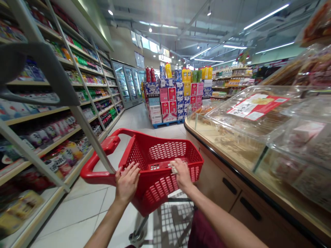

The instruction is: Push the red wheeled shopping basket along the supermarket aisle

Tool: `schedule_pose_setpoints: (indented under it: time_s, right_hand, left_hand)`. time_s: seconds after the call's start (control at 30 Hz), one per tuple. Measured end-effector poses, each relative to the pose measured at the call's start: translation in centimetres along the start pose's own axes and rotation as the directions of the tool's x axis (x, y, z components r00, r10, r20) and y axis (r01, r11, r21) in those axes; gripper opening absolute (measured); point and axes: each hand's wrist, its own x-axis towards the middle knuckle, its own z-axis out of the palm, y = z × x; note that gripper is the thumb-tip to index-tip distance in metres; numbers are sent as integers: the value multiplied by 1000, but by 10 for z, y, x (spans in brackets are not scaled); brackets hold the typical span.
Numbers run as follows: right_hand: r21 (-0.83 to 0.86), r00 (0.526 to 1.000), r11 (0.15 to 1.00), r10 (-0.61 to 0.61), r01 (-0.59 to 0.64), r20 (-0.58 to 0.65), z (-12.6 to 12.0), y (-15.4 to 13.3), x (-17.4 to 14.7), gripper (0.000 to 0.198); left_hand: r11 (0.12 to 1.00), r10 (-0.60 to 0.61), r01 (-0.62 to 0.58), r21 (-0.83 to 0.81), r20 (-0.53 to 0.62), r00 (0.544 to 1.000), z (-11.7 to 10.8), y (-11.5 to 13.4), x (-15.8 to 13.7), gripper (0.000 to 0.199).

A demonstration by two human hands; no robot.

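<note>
One red cart (152, 179) | slotted, glossy (chunky handle (99, 178)) | left hand (127, 182) laid on rim (155, 171), right hand (182, 174) clutching pale wad (173, 168)

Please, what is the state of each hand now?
Left hand: open, resting on the red cart's rim.
Right hand: closed around a small, crumpled whitish thing, unclear what.

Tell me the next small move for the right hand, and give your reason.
Probably slide the right hand along the near rim of the red basket, toward the left hand. It holds a crumpled pale wad at that rim, seemingly for wiping; the left hand rests farther along and could steady the basket, with a stretch of rim between them.
</note>
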Motion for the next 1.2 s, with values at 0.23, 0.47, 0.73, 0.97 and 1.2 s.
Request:
schedule_pose_setpoints:
  time_s: [0.23,0.47,0.73,0.97,1.2]
  right_hand:
    - [-137,933,925,339,-354,-121,-27,44,2,50]
    - [-43,995,995,-89,91,46,-13,29,-3,56]
    - [-81,980,976,199,-200,-22,-24,27,4,52]
    - [-148,954,943,290,-299,-83,-33,43,1,50]
    - [-57,995,994,-94,95,15,-4,13,-3,54]
  left_hand:
    - [999,38,-38,33,2,999,2,-6,-4,21]
    - [999,31,-31,-17,13,999,6,-8,-5,21]
    - [999,31,-31,-20,6,999,9,-5,-4,21]
    - [1000,18,-17,-12,23,1000,10,-4,-7,21]
    - [999,18,-18,-34,10,1000,11,-3,-7,21]
